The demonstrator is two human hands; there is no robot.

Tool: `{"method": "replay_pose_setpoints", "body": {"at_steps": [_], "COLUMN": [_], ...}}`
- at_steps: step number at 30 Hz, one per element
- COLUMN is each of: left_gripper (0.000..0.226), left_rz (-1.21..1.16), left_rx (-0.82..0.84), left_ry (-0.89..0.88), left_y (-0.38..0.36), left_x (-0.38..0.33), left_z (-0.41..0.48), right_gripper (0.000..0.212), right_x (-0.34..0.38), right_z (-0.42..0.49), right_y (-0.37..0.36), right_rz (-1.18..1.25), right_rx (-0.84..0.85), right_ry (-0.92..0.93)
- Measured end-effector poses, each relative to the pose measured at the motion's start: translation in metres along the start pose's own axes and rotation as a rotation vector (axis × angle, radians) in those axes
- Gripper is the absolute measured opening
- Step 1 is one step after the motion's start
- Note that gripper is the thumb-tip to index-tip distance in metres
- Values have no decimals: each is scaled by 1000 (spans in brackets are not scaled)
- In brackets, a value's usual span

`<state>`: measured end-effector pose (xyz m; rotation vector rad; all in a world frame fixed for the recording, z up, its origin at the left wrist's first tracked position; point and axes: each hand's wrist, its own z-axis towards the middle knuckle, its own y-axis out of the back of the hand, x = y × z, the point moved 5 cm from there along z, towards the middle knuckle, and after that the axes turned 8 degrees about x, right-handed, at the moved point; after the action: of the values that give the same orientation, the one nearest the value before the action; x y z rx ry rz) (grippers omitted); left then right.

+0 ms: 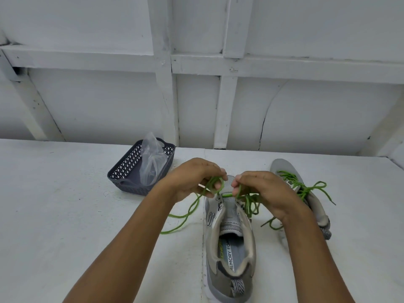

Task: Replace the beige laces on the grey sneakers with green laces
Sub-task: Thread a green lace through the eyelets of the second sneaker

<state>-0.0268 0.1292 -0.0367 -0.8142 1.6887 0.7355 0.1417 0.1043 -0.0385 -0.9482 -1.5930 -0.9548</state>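
My left grip [192,180] is curled shut on one end of the green lace [185,213], which loops round my fingertips just above the toe end of the near grey sneaker [229,248]. My right grip [266,193] pinches the other end of the same lace, bunched in several strands under my fingers. Between the two grips a short run of green crosses the lowest eyelets, and the eyelets nearer me carry no lace. This sneaker stands upright in the middle of the white surface [65,204], heel toward me and toe pointing away. The slack from my left side trails down onto the surface left of the shoe. The second grey sneaker [314,206] lies just to the right, partly behind my right wrist, with its own green lace [306,189] threaded and tied in a bow. At the back left sits a dark latticed basket [122,169] with a clear plastic bag [150,162] standing in it.
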Motion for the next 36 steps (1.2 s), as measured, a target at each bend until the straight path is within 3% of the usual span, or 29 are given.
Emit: {"method": "replay_pose_setpoints", "body": {"at_steps": [7,13,18,21,25,31,36], "left_gripper": [22,44,30,21,28,20,15], "left_rz": [-85,-119,-14,12,-20,24,87], "left_rx": [-19,-24,-61,-61,-22,-21,-13], "left_ry": [-71,-100,-131,-180,-242,-276,-276], "left_y": [-10,-13,-5,-3,-4,-9,-13], "left_x": [-19,-28,-33,-33,-35,-33,-34], "left_z": [-9,-21,-29,-32,-33,-30,-30], "right_gripper": [22,23,22,25,36,13,28], "right_x": [21,30,37,41,44,45,39], "right_z": [-9,-15,-21,-26,-29,-26,-14], "right_y": [0,-2,1,2,2,3,3], "right_rz": [85,105,-77,-47,35,-129,-187], "right_rx": [-3,-15,-28,-10,23,-149,-219], "right_ry": [41,62,114,173,235,391,369]}}
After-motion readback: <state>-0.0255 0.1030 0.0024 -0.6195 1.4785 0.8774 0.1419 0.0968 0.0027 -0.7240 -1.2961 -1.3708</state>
